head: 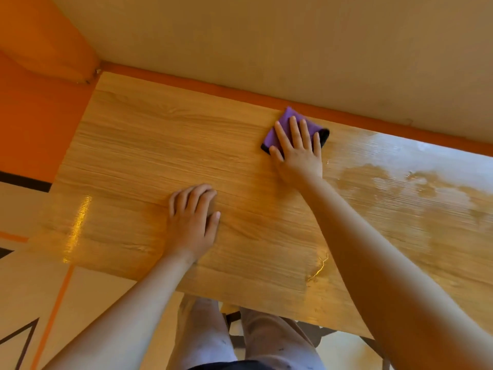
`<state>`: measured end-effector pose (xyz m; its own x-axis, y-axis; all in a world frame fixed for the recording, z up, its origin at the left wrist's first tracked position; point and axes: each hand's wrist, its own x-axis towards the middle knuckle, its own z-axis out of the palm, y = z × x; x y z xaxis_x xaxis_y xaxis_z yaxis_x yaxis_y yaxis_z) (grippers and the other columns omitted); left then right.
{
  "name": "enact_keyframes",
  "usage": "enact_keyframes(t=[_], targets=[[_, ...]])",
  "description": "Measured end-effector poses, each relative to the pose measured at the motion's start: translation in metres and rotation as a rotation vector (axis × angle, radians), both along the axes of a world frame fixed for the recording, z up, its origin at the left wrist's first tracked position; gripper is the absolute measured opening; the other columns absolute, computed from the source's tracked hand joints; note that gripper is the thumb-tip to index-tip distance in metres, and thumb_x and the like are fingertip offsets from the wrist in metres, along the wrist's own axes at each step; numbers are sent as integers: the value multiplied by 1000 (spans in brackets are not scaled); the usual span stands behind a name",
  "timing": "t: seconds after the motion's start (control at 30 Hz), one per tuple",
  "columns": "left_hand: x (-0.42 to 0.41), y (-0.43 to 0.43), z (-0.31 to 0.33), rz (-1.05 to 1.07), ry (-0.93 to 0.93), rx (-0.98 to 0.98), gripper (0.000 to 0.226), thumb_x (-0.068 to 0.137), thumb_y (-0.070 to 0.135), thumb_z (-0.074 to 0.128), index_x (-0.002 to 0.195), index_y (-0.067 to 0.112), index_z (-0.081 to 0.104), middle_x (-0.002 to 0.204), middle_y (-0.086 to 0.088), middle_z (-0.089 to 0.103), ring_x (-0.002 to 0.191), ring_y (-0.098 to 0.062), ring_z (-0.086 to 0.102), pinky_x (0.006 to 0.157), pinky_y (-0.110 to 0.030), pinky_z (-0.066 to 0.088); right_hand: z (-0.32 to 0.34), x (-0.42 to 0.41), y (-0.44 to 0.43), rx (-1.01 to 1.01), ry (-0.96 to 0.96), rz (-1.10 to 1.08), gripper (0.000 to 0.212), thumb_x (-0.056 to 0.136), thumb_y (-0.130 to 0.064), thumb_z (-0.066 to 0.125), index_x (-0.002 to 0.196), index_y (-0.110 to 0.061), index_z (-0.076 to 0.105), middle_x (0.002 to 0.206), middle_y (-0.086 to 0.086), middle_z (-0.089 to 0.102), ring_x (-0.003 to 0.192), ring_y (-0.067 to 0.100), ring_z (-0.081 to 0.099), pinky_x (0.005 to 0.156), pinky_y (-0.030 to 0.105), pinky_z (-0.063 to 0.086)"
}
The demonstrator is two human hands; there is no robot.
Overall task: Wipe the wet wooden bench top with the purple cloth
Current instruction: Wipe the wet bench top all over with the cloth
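Note:
The wooden bench top (149, 161) fills the middle of the view, its far edge against the wall. A folded purple cloth (285, 122) with a dark edge lies near that far edge. My right hand (298, 153) presses flat on the cloth, fingers spread over it. My left hand (192, 220) rests on the bare wood nearer to me, fingers loosely curled, holding nothing. Shiny wet patches (416, 166) cover the right part of the top, and a wet streak (77, 225) glints at the left end.
A beige wall (266, 41) with an orange strip runs along the bench's far edge. An orange wall (34, 108) stands at the left. Tiled floor (80, 297) and my legs (208, 332) show below the near edge.

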<state>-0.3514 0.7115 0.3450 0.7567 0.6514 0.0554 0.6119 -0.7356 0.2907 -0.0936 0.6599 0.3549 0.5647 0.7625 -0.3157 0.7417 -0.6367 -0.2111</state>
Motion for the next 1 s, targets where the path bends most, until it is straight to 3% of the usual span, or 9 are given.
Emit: enact_keyframes(t=[0.23, 0.33, 0.47, 0.67, 1.0], targets=[[2, -1, 0, 13, 5, 22, 41, 88, 35, 42, 119, 13, 57, 128, -5, 55, 119, -26, 43, 102, -44, 26, 2, -79, -144, -25, -11, 60, 59, 92, -58, 11, 147, -41, -2, 158, -7, -8, 145, 13, -16, 116, 39, -14], [4, -2, 2, 15, 0, 24, 41, 87, 35, 43, 119, 13, 57, 128, -5, 55, 119, -26, 43, 102, -44, 25, 0, -60, -130, -10, -21, 61, 61, 90, -59, 9, 147, -42, -1, 158, -8, -8, 145, 12, -14, 115, 38, -14], [3, -3, 2, 15, -8, 36, 41, 87, 34, 43, 118, 12, 58, 128, -4, 55, 120, -25, 43, 102, -45, 25, -4, 6, -72, 31, -52, -53, 56, 97, -54, 22, 149, -42, 6, 160, -5, -4, 147, 15, -10, 117, 42, -10], [4, -3, 2, 22, -7, 28, 40, 86, 34, 44, 116, 12, 58, 127, -4, 55, 118, -26, 45, 101, -46, 26, -1, 70, -31, -36, 11, -147, 57, 98, -53, 18, 149, -39, -2, 160, -2, -11, 145, 16, -16, 116, 42, -12], [0, -4, 2, 13, -1, 23, 41, 84, 33, 45, 116, 11, 58, 127, -5, 55, 117, -28, 44, 100, -47, 27, -1, -80, -189, -12, -20, -40, 59, 92, -56, 15, 147, -41, 1, 159, -6, -4, 145, 11, -16, 116, 39, -11]])
